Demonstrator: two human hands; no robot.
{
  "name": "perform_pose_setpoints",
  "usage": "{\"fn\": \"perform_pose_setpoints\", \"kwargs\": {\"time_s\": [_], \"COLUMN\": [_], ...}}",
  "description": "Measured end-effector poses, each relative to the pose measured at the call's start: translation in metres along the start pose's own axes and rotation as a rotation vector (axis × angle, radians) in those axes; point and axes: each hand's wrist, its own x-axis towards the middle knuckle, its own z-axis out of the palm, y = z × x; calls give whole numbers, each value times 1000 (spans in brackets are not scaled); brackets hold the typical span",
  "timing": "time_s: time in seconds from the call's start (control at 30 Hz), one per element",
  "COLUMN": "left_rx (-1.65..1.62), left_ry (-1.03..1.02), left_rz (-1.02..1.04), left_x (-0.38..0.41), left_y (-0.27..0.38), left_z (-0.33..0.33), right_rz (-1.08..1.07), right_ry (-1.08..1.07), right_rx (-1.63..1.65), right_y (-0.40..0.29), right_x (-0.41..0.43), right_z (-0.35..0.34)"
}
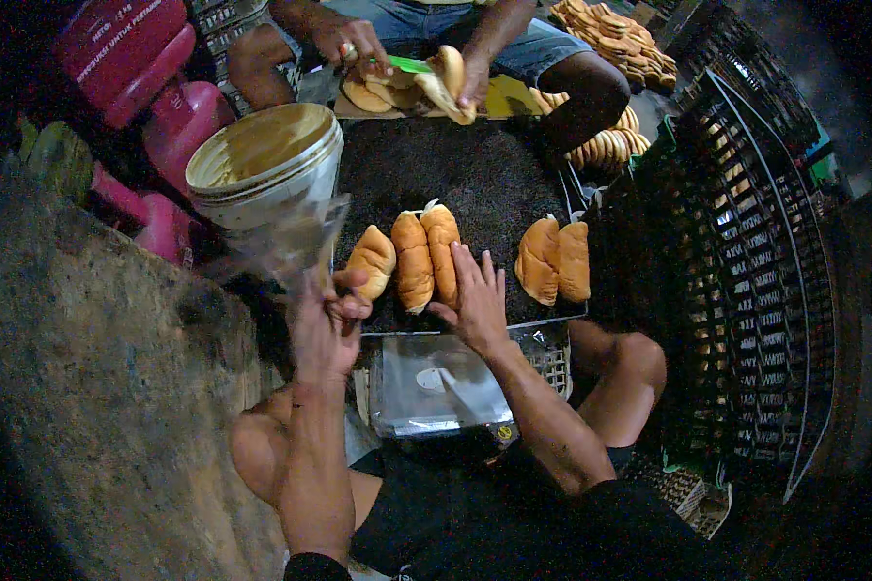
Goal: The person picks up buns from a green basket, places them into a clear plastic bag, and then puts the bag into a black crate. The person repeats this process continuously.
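Note:
My left hand (325, 327) is raised at the front left corner of the dark tray (450, 160). Its fingers are closed on a blurred, see-through sheet that looks like a clear plastic bag (280, 243), in front of the white bucket. My right hand (479, 298) lies with fingers spread against the right side of a browned bread roll (443, 236), its thumb by the roll's near end. Another roll (411, 261) lies alongside it. Farther left is a tilted roll (373, 260). Two more rolls, one creased (539, 261) and one narrower (573, 261), lie at the right.
A stack of clear plastic packaging (436, 385) lies below the tray. The white bucket (261, 156) has brown smears inside. Opposite, a co-worker's hands (356, 47) hold a green utensil (410, 65) and split bread (447, 83). Plastic crates (756, 305) stand right; a wooden board (131, 378) left.

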Motion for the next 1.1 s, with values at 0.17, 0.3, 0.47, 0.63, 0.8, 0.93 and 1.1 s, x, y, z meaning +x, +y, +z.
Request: {"fn": "perform_pose_setpoints", "kwargs": {"time_s": [0.17,0.3,0.47,0.63,0.8,0.93,1.1], "left_rx": [20,322,623,622,534,595,620], "left_ry": [198,175,128,-33,105,180,403], "left_rz": [166,374,453,537,451,574,693], "left_x": [-2,11,8,-4,-28,-33,-36], "left_y": [-13,-6,1,-15,-29,1,10], "left_z": [50,27,37,45,65,48,62], "right_rz": [255,351,298,284,224,242,227], "right_ry": [13,-87,37,-47,9,-34,15], "right_rx": [452,986,1145,1158,1318,1465,1466], "right_y": [43,57,47,25,13,22,28], "right_x": [2,-30,-55,-42,-31,-33,-42], "right_z": [-64,-177,-274,-270,-227,-248,-276]}}
